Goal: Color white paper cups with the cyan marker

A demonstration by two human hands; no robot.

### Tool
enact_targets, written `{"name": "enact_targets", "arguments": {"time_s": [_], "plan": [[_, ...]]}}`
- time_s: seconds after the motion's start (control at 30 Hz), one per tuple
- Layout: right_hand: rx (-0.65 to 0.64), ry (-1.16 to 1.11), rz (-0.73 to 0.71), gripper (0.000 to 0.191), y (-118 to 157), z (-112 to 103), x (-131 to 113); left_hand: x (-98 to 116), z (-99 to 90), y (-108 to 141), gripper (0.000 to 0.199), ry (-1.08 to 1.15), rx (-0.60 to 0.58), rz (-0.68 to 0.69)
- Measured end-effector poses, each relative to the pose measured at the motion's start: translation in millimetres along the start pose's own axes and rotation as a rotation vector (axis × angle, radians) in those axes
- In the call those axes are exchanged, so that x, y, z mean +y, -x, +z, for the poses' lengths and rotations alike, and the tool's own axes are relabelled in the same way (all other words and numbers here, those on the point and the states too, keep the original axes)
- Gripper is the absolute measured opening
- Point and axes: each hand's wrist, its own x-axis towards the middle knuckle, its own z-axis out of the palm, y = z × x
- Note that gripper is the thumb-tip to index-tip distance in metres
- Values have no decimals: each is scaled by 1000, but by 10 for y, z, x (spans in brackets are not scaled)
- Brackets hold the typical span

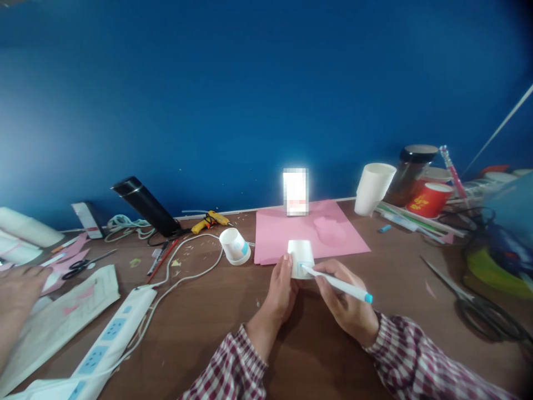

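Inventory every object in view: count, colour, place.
Tapered paper cup: 1, white, left hand
Slim marker: 1, white, right hand
Loose paper cup: 1, white, centre left
Paper sheets: uncounted, pink, centre
Glowing rectangle: 1, white, centre
Stacked paper cups: uncounted, white, right
Printed cup: 1, red, right
Scissors: 2, black handles, both sides
Glue gun: 1, yellow, back
Cylindrical flask: 1, black, left
Power strip: 1, white, front left
Other clutter: uncounted, mixed, both sides
Co-worker's hand: 1, left edge
Hands: 2, centre
Checked sleeves: 2, maroon, front
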Motion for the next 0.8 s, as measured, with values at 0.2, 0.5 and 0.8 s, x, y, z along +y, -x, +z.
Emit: {"name": "enact_targets", "arguments": {"time_s": [0.2,0.5,0.8], "plan": [[0,-2,3,9,6,-1,8,2,0,4,27,-4,-15,2],[-9,-7,16,10,-3,-9,-4,-32,-36,-26,28,-2,5,2],[6,-30,63,7,14,-2,8,-31,-50,-38,28,38,55,-37]]}}
